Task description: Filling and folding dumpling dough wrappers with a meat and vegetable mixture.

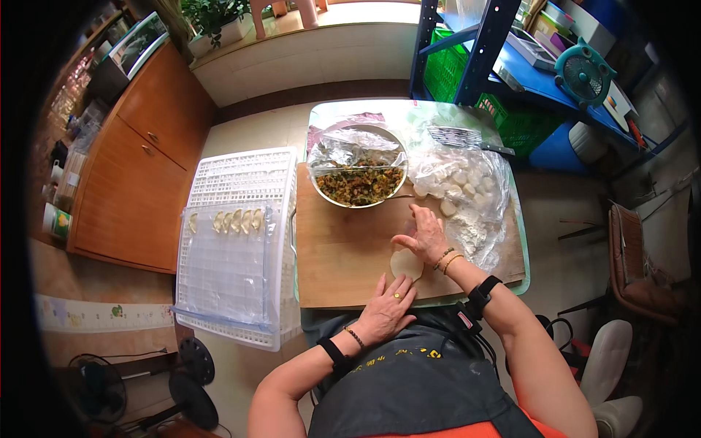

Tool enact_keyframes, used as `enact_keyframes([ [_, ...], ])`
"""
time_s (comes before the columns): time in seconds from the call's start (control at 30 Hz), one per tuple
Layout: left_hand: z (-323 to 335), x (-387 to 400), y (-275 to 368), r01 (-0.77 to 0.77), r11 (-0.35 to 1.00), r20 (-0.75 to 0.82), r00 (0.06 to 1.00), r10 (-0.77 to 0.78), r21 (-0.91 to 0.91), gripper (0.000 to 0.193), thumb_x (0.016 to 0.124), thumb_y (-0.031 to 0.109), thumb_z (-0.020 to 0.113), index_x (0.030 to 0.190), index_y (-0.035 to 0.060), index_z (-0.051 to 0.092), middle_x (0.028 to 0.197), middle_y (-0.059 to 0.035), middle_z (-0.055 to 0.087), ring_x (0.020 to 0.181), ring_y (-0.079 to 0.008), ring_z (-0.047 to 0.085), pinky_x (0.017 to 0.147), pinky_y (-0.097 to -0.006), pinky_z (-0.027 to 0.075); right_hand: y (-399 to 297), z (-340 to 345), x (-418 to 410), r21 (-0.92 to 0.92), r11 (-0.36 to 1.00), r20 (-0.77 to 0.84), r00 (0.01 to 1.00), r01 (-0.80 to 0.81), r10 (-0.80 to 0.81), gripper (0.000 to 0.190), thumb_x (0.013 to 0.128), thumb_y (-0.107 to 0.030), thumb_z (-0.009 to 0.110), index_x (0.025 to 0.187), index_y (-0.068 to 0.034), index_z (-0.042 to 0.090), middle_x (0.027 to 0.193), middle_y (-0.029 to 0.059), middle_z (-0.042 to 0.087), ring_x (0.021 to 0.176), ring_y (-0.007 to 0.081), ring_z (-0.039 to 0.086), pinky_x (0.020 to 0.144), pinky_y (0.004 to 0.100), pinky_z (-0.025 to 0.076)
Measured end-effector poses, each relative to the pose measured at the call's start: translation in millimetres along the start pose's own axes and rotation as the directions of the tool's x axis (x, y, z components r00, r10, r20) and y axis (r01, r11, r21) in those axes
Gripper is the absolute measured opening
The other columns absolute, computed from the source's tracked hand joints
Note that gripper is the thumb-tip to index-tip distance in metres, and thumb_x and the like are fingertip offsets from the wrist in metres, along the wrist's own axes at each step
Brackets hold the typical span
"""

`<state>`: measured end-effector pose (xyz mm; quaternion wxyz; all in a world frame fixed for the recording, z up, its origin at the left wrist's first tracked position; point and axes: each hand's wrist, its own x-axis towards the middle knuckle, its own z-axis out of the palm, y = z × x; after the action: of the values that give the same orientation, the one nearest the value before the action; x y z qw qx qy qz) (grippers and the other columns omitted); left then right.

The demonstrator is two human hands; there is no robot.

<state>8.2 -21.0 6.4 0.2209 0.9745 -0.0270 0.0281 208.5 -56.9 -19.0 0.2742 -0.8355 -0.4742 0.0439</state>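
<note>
A flat round dough wrapper (407, 265) lies on the wooden board (339, 263) near its front edge. My left hand (388, 307) rests at the board's edge, fingertips touching the near side of the wrapper. Just beyond the wrapper is my right hand (427, 236), thumb and fingers apart, with nothing clearly held. Past it sits a bowl of chopped filling (358, 183), partly covered by plastic film (356, 143). A spoon handle (398, 196) sticks out at the bowl's right. Several dough pieces (468, 190) lie under plastic, beside a patch of loose flour (468, 232).
At left, a white plastic rack (243, 172) carries a clear tray (224, 274) with several folded dumplings (237, 221). A cleaver-like knife (497, 149) lies at the back right. Blue shelving (476, 60) stands beyond, a wooden cabinet (131, 180) at far left.
</note>
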Motion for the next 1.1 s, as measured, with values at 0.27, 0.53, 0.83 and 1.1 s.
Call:
enact_keyframes([
  [0.27, 6.6, -6.3, -4.4, 0.027, 0.997, -0.098, 0.995, -0.034, -0.071, 0.056, 0.077, 0.031, 0.065, 0.121, 0.0, 0.046, 0.13, -0.0204, 0.039, 0.127, -0.0362, 0.031, 0.105, -0.0535, 0.023, -18.9, -24.7, -23.3, 0.101, 0.969, 0.038, 0.972, 0.226, -0.231, 0.066, 0.072, -0.03, 0.071, 0.127, -0.006, 0.044, 0.107, 0.0159, 0.053, 0.099, 0.0311, 0.051, 0.089, 0.0423, 0.038],
  [0.53, 2.6, -10.5, -5.0, 0.033, 0.999, -0.035, 0.999, -0.034, -0.028, 0.059, 0.078, 0.033, 0.064, 0.123, 0.0003, 0.045, 0.132, -0.017, 0.039, 0.129, -0.031, 0.031, 0.105, -0.0523, 0.021, -37.6, -11.3, -14.1, -0.108, 0.978, 0.109, 0.98, 0.179, -0.167, 0.077, 0.073, -0.044, 0.068, 0.129, -0.002, 0.037, 0.112, 0.0143, 0.05, 0.107, 0.0297, 0.047, 0.086, 0.0405, 0.035],
  [0.83, 3.0, -10.3, -7.5, 0.086, 0.994, -0.151, 0.984, -0.094, -0.06, 0.058, 0.078, 0.031, 0.065, 0.122, 0.001, 0.045, 0.133, -0.0208, 0.036, 0.129, -0.0359, 0.029, 0.106, -0.0541, 0.02, -17.2, -13.0, -14.6, 0.119, 0.989, 0.049, 0.994, 0.091, -0.097, 0.069, 0.076, -0.03, 0.067, 0.131, -0.001, 0.036, 0.116, 0.0152, 0.051, 0.106, 0.0319, 0.049, 0.085, 0.0405, 0.038],
  [1.1, 3.9, -16.3, -13.9, 0.102, 0.992, -0.046, 0.994, -0.099, 0.068, 0.063, 0.08, 0.036, 0.06, 0.127, -0.0014, 0.041, 0.134, -0.0192, 0.036, 0.131, -0.0316, 0.028, 0.107, -0.0522, 0.018, -34.3, -4.1, -17.7, -0.122, 0.982, 0.032, 0.989, 0.145, -0.142, 0.077, 0.073, -0.041, 0.067, 0.13, 0.0, 0.034, 0.113, 0.0149, 0.05, 0.102, 0.03, 0.049, 0.085, 0.0422, 0.036],
])
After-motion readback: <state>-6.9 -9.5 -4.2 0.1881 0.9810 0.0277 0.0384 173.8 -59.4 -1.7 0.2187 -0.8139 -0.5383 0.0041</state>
